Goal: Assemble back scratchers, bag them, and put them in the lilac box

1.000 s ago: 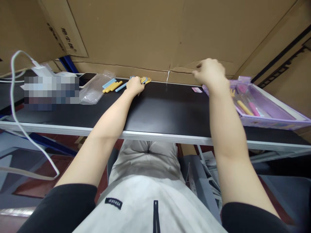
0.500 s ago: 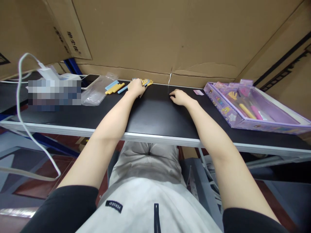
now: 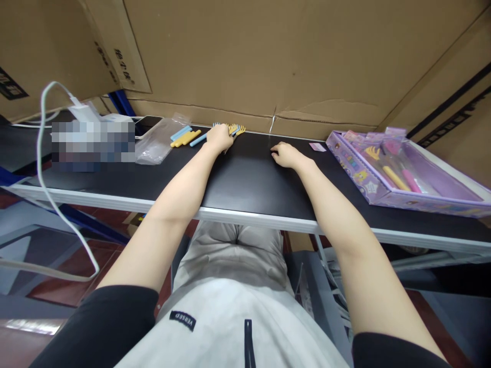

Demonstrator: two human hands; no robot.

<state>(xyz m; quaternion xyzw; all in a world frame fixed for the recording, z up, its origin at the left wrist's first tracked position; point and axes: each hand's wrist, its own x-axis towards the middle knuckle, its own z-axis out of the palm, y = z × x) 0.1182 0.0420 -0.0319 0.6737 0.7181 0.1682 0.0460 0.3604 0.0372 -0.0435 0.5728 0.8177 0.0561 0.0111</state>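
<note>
Big sheets of cardboard (image 3: pixel 268 56) stand along the far edge of the black desk (image 3: pixel 249 179) in front of me. At the right end of the desk lies a shallow purple box (image 3: pixel 422 198), open on top, with a yellow fork, a yellow stick and a pink stick showing inside it. Well off to the left lies a white charger (image 3: pixel 82 110), its cable (image 3: pixel 42 168) looping down over the near edge of the desk. Just right of that sits a crumpled clear plastic bag (image 3: pixel 155 145).

My left hand (image 3: pixel 219 138) is stretched to the back of the desk and lies on top of a bunch of small forks (image 3: pixel 236 129), yellow and blue, whose prongs fan out past my knuckles toward the cardboard. My fingers curl down over the handles, but I cannot tell whether they are clamped on them or only resting. My right hand (image 3: pixel 284 154) lies palm down on the bare desk near the middle, fingers loosely together, holding nothing, apart from both the forks and the box.

Between the bag and my left hand lie a few loose sticks (image 3: pixel 186 137), blue and yellow, side by side. A small pink card (image 3: pixel 317 147) lies flat between my right hand and the purple box
</note>
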